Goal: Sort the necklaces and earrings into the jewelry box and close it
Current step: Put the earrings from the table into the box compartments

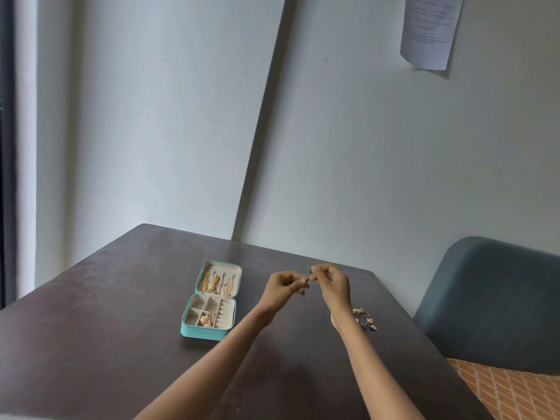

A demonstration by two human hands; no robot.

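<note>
I had both hands, left (281, 286) and right (333, 283), pinched shut on one small earring (307, 275) above the counter (121, 298), right of the open jewelry box (194, 331). It looked light, delicate, snag-prone; fingertip grip suited.

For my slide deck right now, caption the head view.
Both hands, left and right, pinch a small earring above the table, beside the open jewelry box.

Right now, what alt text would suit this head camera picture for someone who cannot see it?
Two bare hands, left hand and right hand, pinch a small piece of jewelry above a dark table. An open teal jewelry box holding necklaces lies left; loose earrings lie right.
</note>
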